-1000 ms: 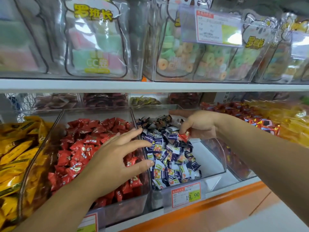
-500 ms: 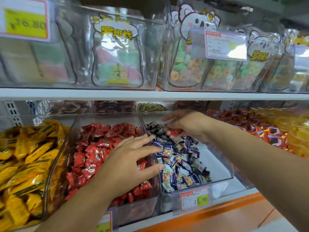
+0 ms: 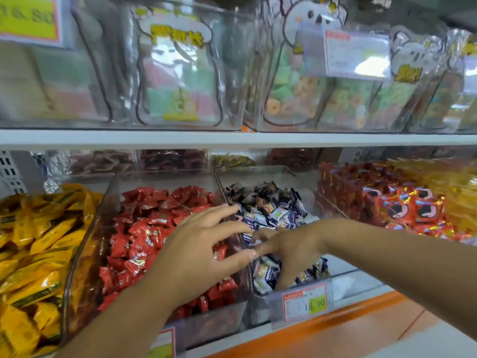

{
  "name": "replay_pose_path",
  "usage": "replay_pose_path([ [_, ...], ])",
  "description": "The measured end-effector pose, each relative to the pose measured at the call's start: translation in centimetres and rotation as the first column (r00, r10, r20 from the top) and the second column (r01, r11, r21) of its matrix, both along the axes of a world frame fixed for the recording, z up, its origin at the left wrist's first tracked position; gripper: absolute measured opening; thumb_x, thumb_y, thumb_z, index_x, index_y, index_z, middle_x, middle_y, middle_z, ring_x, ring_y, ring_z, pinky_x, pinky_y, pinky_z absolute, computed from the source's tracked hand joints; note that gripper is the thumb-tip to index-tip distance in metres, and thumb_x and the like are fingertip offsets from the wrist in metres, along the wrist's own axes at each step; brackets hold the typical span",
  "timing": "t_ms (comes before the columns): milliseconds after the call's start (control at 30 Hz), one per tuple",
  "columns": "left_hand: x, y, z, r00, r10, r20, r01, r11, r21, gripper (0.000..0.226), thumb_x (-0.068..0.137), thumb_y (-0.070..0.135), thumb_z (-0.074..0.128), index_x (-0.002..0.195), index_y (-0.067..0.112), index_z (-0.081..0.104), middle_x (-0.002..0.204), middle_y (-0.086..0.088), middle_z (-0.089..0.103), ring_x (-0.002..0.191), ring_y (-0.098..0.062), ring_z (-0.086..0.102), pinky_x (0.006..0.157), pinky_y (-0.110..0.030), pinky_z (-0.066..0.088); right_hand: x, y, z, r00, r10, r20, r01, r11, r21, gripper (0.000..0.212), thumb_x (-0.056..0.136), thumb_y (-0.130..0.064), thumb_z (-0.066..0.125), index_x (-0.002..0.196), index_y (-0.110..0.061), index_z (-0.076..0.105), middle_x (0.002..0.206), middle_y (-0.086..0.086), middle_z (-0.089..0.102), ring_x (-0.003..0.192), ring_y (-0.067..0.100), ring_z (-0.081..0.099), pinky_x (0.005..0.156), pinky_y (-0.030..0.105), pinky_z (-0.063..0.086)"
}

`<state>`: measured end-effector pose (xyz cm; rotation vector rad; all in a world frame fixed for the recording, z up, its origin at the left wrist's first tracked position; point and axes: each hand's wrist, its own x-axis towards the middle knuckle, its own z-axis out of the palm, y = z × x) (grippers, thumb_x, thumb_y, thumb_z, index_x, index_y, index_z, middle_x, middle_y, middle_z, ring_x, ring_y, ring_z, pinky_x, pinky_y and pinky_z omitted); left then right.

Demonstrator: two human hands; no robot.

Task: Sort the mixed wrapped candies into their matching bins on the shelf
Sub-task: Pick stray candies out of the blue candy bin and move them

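Right now I am working my right hand (image 3: 291, 251) down into the near end of the blue-and-white candies (image 3: 271, 208). Its fingers are buried among the wrappers, so I cannot tell whether it is pinching anything. My left hand (image 3: 196, 251) is hovering spread and empty over the red candies (image 3: 144, 228), just left of the clear divider (image 3: 219, 183). I am judging that a light fingertip pinch on one stray wrapper is beating a scoop here. Yellow candies (image 3: 38, 241) are filling the far-left bin, and a price tag (image 3: 304, 302) is hanging above the orange shelf edge (image 3: 322, 329).

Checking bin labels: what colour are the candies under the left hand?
Red candies, seen in head view.
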<state>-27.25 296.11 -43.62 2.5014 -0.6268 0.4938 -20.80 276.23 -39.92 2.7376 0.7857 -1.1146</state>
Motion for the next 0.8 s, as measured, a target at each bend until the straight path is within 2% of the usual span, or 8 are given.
replay_pose_path([
  [67,0.0,0.0,-0.1,1.0,-0.003,-0.001,0.003,1.0,-0.017,0.056,0.072,0.082,0.035,0.118,0.056,0.055,0.138,0.043,0.023,0.127,0.021,0.014,0.108,-0.019,0.014,0.1,-0.2,-2.2,0.997,0.043,0.069,-0.038,0.996,-0.08,0.093,0.081,-0.043,0.072,0.142,-0.059,0.003,0.155,-0.012,-0.009,0.146,0.028,0.001,0.11,0.051,0.034],
  [133,0.0,0.0,-0.2,1.0,-0.003,-0.012,0.002,1.0,-0.03,0.055,0.072,0.082,0.035,0.116,0.056,0.055,0.139,0.044,0.024,0.127,0.021,0.015,0.107,-0.019,0.014,0.6,-1.0,-3.5,0.967,0.152,0.205,-0.143,0.988,-0.055,0.093,0.08,-0.032,0.074,0.136,-0.059,0.005,0.145,-0.002,0.01,0.14,0.034,0.015,0.098,0.048,0.043],
  [200,0.0,0.0,-0.2,1.0,-0.004,-0.025,0.003,0.999,-0.039,0.055,0.072,0.082,0.036,0.116,0.056,0.055,0.142,0.041,0.027,0.13,0.018,0.019,0.109,-0.022,0.017,1.1,-2.2,-4.1,0.909,0.222,0.353,-0.246,0.969,0.026,0.086,0.077,-0.023,0.075,0.135,-0.049,0.017,0.125,0.003,0.025,0.119,0.032,0.037,0.081,0.039,0.044],
  [333,0.0,0.0,-0.2,0.999,0.007,-0.045,-0.009,0.999,-0.048,0.055,0.07,0.083,0.037,0.115,0.057,0.056,0.142,0.041,0.028,0.132,0.017,0.021,0.11,-0.024,0.02,3.0,-3.2,-2.8,0.912,0.052,0.406,-0.149,0.966,0.212,0.055,0.081,-0.014,0.07,0.127,-0.033,0.046,0.119,0.007,0.036,0.09,0.023,0.052,0.063,0.028,0.038],
  [433,0.0,0.0,-0.2,0.999,0.006,-0.04,-0.008,0.999,-0.053,0.053,0.069,0.084,0.037,0.113,0.059,0.056,0.14,0.044,0.028,0.129,0.023,0.019,0.109,-0.024,0.022,4.3,-4.0,-1.3,0.896,-0.082,0.437,-0.081,0.936,0.342,0.043,0.082,-0.014,0.071,0.119,-0.03,0.055,0.111,0.005,0.048,0.084,0.016,0.056,0.072,0.027,0.046],
  [533,0.0,-0.1,-0.2,0.999,-0.007,-0.044,0.005,0.999,-0.052,0.049,0.07,0.083,0.038,0.111,0.062,0.054,0.137,0.049,0.025,0.126,0.029,0.014,0.107,-0.025,0.023,4.9,-4.6,-0.1,0.909,-0.259,0.325,0.072,0.868,0.492,0.038,0.083,-0.012,0.072,0.117,-0.025,0.06,0.122,0.003,0.05,0.061,0.003,0.06,0.057,0.025,0.053],
  [700,0.1,0.0,-0.2,1.0,-0.003,-0.025,0.002,0.999,-0.043,0.05,0.069,0.083,0.038,0.11,0.061,0.055,0.135,0.051,0.023,0.126,0.029,0.014,0.104,-0.021,0.021,5.4,-4.9,1.7,0.908,-0.383,0.169,0.272,0.845,0.46,0.048,0.08,-0.02,0.077,0.118,-0.036,0.053,0.125,0.01,0.053,0.075,0.023,0.067,0.062,0.042,0.061],
  [800,0.1,0.0,0.0,0.999,-0.014,-0.039,0.013,1.0,-0.029,0.045,0.069,0.083,0.039,0.108,0.066,0.052,0.136,0.053,0.019,0.127,0.029,0.012,0.103,-0.02,0.02,4.8,-4.7,4.3,0.941,-0.3,0.156,0.25,0.928,0.275,0.065,0.077,-0.045,0.076,0.134,-0.046,0.045,0.139,-0.01,0.038,0.11,0.024,0.057,0.081,0.043,0.058],
])
